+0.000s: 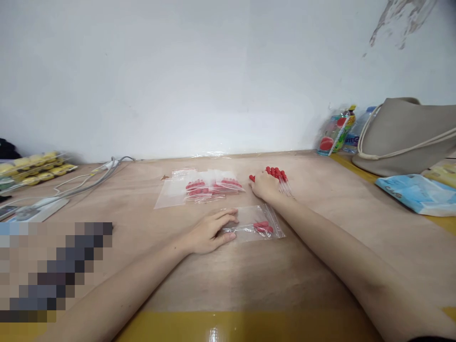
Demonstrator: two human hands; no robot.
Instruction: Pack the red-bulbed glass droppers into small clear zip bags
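Observation:
A clear zip bag [245,216] lies flat on the table, with red-headed thin clear sticks [262,227] inside it. My left hand [210,232] rests on the bag's left end, thumb and fingers apart. Farther back, my right hand [264,186] is curled down at a small pile of the same red-headed sticks [280,172]. One red head pokes out on the left of this hand; its fingertips are mostly hidden. Left of the pile lie several overlapping filled bags [210,187] with red heads showing through, beside flat clear bags [169,192].
Grey cables [96,176] and a white power strip [50,209] lie at the left, near yellow packages [39,168]. On the right are drink bottles [335,130], a grey drawstring bag [406,135] and a blue-white packet [416,192]. A white wall [213,85] bounds the table's back.

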